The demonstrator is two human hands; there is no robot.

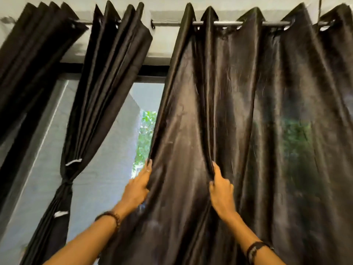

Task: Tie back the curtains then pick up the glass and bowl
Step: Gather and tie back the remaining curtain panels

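A wide black satin curtain [257, 121] hangs spread out from a metal rod [172, 23] on the right. My left hand [136, 190] grips its left edge, fingers curled around the fabric. My right hand [221, 190] pinches a fold of the same curtain a little further right. To the left, a second black curtain [107, 88] is gathered and knotted with a tie [66, 181] at mid-height. A third bunched curtain [32, 54] hangs at the far left. No glass or bowl is in view.
Behind the curtains is a window [107, 169] with a dark frame; green foliage [145, 134] shows through the gap. A white wall strip [162, 14] runs above the rod.
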